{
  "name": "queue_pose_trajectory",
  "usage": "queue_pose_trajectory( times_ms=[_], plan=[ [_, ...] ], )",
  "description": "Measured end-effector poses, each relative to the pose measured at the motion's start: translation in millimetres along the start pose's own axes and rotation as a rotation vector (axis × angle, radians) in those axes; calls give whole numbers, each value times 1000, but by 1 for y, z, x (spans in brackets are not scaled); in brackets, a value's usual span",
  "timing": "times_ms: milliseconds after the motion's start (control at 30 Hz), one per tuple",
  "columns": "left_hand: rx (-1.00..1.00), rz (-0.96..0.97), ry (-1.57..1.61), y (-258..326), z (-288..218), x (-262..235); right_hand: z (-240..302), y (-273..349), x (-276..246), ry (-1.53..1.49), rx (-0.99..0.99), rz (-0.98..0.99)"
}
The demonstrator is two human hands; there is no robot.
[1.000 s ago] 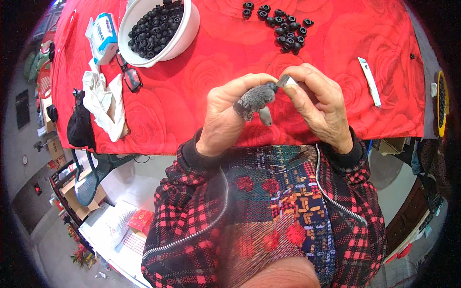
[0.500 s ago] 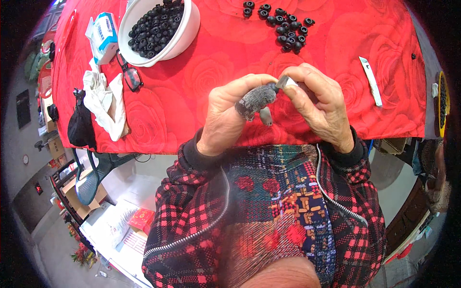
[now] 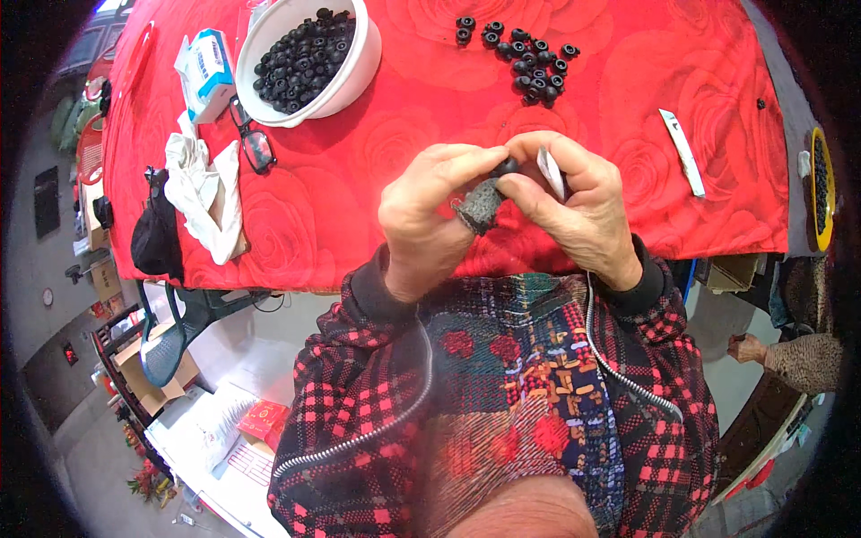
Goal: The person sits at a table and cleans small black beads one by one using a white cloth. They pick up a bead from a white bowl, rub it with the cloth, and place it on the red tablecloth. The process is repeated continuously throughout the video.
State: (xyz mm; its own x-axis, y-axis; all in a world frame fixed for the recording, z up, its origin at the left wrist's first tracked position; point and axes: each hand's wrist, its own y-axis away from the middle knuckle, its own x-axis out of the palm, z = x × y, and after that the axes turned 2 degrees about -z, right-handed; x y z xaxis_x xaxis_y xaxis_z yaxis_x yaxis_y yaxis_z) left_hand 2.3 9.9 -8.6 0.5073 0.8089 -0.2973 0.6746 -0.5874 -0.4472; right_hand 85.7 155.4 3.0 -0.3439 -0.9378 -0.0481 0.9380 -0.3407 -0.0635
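Above the near edge of the table my two hands meet. My left hand (image 3: 430, 202) is closed on a small round black part (image 3: 507, 166), pinching it at the fingertips. A grey fuzzy cover (image 3: 482, 208), seemingly worn on a finger, shows below the part. My right hand (image 3: 583, 206) is closed too, its thumb tip against or close beside the black part. Between its fingers stands a small flat silvery blade (image 3: 551, 172), tilted away from the part. Beyond my hands lies a loose group of similar black parts (image 3: 538, 67) on the red tablecloth (image 3: 395, 121).
A white bowl (image 3: 363, 72) of black parts stands at far left, beside a blue-white box (image 3: 208, 76), glasses (image 3: 257, 150), white cloth (image 3: 211, 197) and black cloth item (image 3: 157, 233). Rightward are a white strip (image 3: 683, 152), a yellow tray (image 3: 820, 229) and another person's sleeved arm (image 3: 803, 361).
The blade in my right hand has swung upright, away from the black part. The part now shows more between my fingertips. At the right, another person's hand has come into view.
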Motion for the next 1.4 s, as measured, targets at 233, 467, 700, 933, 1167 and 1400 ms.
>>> queue_pose_trajectory(
  times_ms=[233,467,700,933,1167,1400],
  plan=[
    [-932,261,982,6,-9,-19,12,-3,-14,265,-457,201],
    [-965,464,1081,3,-6,-19,9,-5,-23,285,-524,314],
    [-894,182,1279,10,-8,-4,0,0,-11,427,-761,-10],
    [-736,58,945,7,-12,-3,6,4,-13,467,-720,25],
    [-684,109,896,3,-14,-8,15,1,-21,350,-296,49],
    [-672,128,864,3,-10,-9,11,-5,-18,411,-334,66]
  ],
)
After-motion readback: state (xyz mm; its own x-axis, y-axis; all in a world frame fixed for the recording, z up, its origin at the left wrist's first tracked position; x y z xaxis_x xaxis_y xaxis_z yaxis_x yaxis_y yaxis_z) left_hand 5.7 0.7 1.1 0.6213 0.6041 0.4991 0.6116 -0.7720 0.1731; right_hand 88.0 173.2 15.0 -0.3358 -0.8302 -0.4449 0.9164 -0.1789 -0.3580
